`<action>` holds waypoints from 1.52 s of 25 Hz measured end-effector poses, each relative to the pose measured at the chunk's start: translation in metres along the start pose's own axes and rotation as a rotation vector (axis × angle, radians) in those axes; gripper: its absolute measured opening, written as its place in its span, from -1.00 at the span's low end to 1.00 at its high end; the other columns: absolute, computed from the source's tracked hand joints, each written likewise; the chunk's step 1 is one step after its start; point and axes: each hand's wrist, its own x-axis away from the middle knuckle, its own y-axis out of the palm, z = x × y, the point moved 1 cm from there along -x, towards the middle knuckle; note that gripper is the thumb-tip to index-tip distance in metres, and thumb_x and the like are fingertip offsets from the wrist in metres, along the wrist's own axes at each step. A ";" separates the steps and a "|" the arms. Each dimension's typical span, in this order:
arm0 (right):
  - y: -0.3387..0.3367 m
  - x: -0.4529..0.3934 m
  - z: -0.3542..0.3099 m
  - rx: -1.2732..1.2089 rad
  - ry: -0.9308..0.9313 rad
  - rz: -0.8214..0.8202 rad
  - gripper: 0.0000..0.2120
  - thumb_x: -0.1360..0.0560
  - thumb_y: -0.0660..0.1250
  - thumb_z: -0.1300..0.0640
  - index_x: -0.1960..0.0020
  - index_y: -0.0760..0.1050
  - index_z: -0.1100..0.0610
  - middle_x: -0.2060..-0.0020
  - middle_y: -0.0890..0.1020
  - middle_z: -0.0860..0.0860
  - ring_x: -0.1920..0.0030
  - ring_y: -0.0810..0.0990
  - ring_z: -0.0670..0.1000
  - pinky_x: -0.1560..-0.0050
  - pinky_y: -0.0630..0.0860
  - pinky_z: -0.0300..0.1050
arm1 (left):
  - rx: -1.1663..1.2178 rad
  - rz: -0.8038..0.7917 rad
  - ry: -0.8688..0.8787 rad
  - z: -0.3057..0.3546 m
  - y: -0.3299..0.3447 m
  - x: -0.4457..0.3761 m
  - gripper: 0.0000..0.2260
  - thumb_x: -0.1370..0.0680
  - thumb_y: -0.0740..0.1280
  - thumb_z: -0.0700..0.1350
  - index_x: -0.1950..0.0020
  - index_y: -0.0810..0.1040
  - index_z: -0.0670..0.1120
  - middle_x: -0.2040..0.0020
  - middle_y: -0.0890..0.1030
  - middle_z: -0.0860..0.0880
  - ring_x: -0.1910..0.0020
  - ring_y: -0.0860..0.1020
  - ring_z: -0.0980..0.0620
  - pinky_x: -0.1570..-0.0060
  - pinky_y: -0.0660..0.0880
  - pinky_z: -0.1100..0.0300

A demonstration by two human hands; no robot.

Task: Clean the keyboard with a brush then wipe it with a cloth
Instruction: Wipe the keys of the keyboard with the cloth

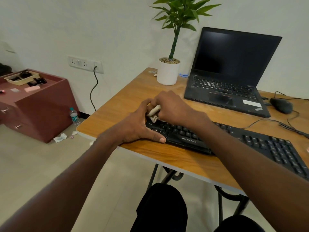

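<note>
A black keyboard (250,141) lies along the front edge of the wooden table (127,97). My right hand (173,108) grips a crumpled beige cloth (153,113) and presses it on the keyboard's top left keys. My left hand (138,124) clasps the keyboard's left end, thumb along the front edge and fingers curled over the far corner. No brush is in view.
An open black laptop (230,72) stands behind the keyboard, a potted plant (168,71) to its left, a mouse (280,105) with cables to its right. A maroon cabinet (36,104), a water bottle (74,116) and paper scraps sit on the floor at left.
</note>
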 end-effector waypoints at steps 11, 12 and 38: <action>-0.004 0.022 -0.004 -0.052 -0.002 -0.081 -0.79 -0.42 0.50 0.31 0.06 0.76 0.03 0.18 0.73 0.00 0.19 0.66 -0.02 0.21 0.61 -0.08 | -0.022 -0.007 -0.010 0.001 -0.001 0.000 0.28 -0.09 0.70 0.40 -0.63 0.01 0.28 -0.57 0.38 0.15 -0.56 0.34 0.04 -0.56 0.30 -0.15; -0.009 0.025 0.001 -0.060 0.003 -0.109 -0.81 -0.44 0.51 0.30 0.08 0.76 0.03 0.17 0.74 0.00 0.16 0.67 -0.01 0.15 0.65 -0.03 | -0.030 -0.008 -0.015 0.001 -0.001 0.000 0.29 -0.09 0.69 0.40 -0.64 -0.01 0.28 -0.60 0.34 0.15 -0.59 0.30 0.04 -0.58 0.27 -0.15; -0.009 0.045 0.008 -0.031 -0.040 -0.019 -0.79 -0.44 0.54 0.29 0.04 0.76 0.02 0.12 0.75 -0.06 0.07 0.69 -0.05 0.03 0.67 -0.04 | -0.028 -0.019 0.009 0.001 0.000 -0.003 0.26 -0.10 0.70 0.36 -0.64 0.09 0.18 -0.62 0.29 0.12 -0.59 0.26 0.12 -0.59 0.27 -0.08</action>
